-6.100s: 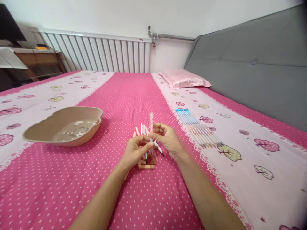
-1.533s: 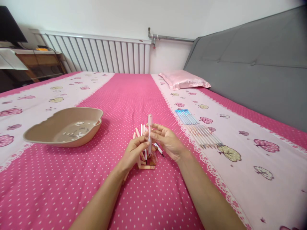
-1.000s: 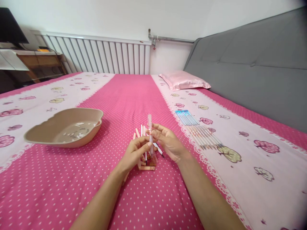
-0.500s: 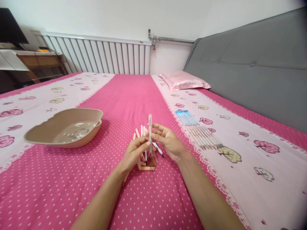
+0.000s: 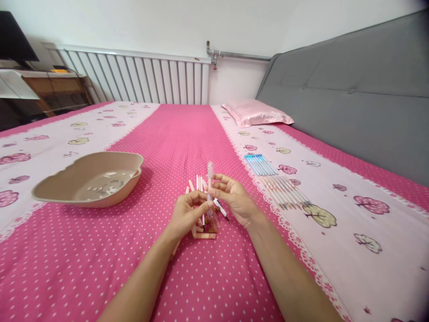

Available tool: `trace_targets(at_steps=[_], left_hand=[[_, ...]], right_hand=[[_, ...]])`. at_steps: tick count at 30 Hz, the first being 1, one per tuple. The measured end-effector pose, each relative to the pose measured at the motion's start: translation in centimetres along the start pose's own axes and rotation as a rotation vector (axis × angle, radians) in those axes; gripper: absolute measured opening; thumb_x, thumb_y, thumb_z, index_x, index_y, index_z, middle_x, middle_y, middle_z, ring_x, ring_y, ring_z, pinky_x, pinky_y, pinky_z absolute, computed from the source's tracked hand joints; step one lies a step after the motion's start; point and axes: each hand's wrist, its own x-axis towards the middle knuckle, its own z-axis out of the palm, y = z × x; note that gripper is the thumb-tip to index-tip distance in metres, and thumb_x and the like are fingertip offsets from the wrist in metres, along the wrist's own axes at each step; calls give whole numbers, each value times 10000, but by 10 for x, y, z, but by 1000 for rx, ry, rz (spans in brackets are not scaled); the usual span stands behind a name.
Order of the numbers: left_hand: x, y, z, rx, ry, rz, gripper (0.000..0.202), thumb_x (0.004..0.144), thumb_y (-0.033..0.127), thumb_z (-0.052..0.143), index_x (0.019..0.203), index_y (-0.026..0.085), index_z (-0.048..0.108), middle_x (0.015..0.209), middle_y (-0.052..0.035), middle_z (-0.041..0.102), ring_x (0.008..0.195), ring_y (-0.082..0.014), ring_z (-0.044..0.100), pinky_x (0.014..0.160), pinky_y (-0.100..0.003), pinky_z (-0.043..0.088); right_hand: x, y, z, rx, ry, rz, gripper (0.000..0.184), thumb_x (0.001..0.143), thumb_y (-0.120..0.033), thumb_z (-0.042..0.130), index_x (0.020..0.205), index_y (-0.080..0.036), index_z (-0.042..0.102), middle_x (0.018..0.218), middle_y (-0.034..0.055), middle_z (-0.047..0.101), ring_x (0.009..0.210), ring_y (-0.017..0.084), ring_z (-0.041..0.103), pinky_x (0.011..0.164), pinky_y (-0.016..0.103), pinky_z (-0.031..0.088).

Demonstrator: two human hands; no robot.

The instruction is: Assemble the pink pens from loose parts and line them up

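Observation:
Both hands grip one pale, translucent pen (image 5: 210, 172), held upright over the bed. My left hand (image 5: 189, 212) pinches its lower part between thumb and fingers. A little higher, my right hand (image 5: 236, 197) has its thumb and fingertips closed on the same pen. Below them lies a loose heap of pen parts: a peach-coloured barrel (image 5: 205, 235), a white refill with a dark tip (image 5: 222, 210) and several more pieces, partly hidden by my hands.
To the left stands a beige basin (image 5: 72, 188) holding small white and grey bits. At right lie a row of blue-topped pens (image 5: 260, 164) and a row of clear pens (image 5: 284, 192). Farther back are a pink pillow (image 5: 256, 112) and a grey headboard (image 5: 351, 89).
The pen has turned slightly about its length, so the dark print on it no longer shows. Both hands keep nearly the same place and hold.

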Motion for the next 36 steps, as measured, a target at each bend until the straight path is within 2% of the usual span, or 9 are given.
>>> trace_targets(at_steps=[3,6,11,14,17,21,27,31,36], left_hand=[[-1,0,-1,-67,-65,-40,289,718,392,683,873,150,646,681,-16,650,472,-79,538,467,-186,447],[-2,-2,-3,-138,-100,-118,338,736,426,659,954,168,643,776,-39,666,546,-122,595,502,-231,499],[-6,-1,-4,-251,-173,-286,329,734,453,653,929,190,622,806,-43,658,659,-196,650,564,-364,564],[-8,2,-2,-267,-172,-295,312,727,449,661,904,195,623,811,-34,657,662,-199,652,565,-396,570],[-6,2,-1,-228,-138,-258,330,724,444,666,945,203,627,855,-39,669,615,-171,641,497,-320,554],[-1,-1,-1,-122,-110,-127,328,717,424,681,886,145,655,775,-45,678,445,-71,537,391,-167,446],[1,-1,-2,-43,-43,-127,356,679,442,700,848,130,667,712,-43,682,360,-57,471,339,-174,402],[0,-1,-1,4,-20,-77,334,680,423,703,801,114,665,665,-51,677,374,-70,500,350,-169,400],[0,-2,-1,25,3,-79,314,664,403,719,751,111,643,588,-36,648,376,-81,508,353,-168,386]], right_hand=[[-2,-2,2,27,-41,22,435,671,-233,757,1065,-198,576,831,14,658,703,118,613,548,209,496],[-3,-4,3,74,-112,47,435,712,-254,719,1108,-192,549,896,44,677,626,112,599,453,197,460],[-2,-3,1,59,-124,73,432,699,-247,725,1094,-183,562,883,42,688,549,105,588,393,191,423],[-1,-2,0,55,-99,77,467,672,-249,749,1097,-178,571,860,40,694,532,102,575,398,203,441],[-1,-2,0,51,-42,65,475,639,-239,773,1071,-165,588,816,41,703,530,105,573,413,214,468],[-1,-4,3,37,39,40,441,590,-225,804,988,-163,624,755,34,708,591,128,615,474,230,507],[-1,-1,3,-28,80,20,444,567,-258,820,969,-182,649,757,34,713,589,142,631,499,255,509],[0,2,3,-53,82,22,448,573,-264,818,983,-189,654,758,37,715,586,143,633,519,267,511],[-1,3,3,-51,65,32,448,583,-263,815,992,-178,654,736,39,717,612,150,653,542,264,520]])
